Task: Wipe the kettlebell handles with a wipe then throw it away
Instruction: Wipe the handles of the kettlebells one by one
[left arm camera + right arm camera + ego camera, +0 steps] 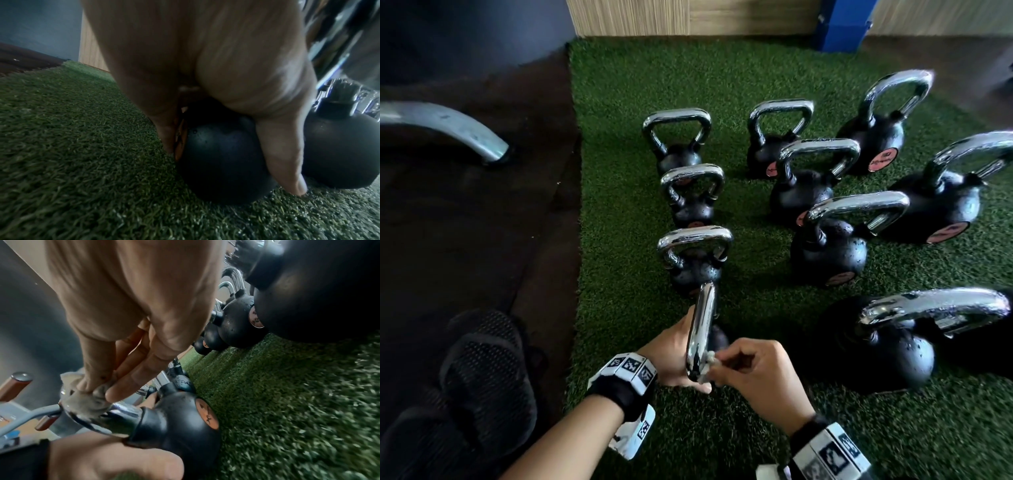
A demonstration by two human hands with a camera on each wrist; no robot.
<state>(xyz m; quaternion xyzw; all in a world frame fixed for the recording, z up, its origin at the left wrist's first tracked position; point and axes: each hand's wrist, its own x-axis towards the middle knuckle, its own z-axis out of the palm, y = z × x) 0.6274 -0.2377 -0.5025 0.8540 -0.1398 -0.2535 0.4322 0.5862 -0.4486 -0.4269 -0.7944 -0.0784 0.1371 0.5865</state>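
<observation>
The nearest small black kettlebell [717, 339] stands on green turf, its chrome handle [702, 329] edge-on to me. My left hand [671, 356] grips its round body [222, 162], thumb [283, 154] on one side and fingers on the other. My right hand [753, 370] pinches a crumpled grey-white wipe [709, 365] against the near lower end of the handle. In the right wrist view the wipe [86, 400] wraps the chrome bar [125, 412] just above the black collar, under my fingertips [115, 394].
Several more kettlebells stand in two rows ahead and to the right, the closest [695, 260] right behind this one and a big one [887, 339] at the right. Dark rubber floor, my shoe [486, 377] and a curved metal bar [448, 123] lie left.
</observation>
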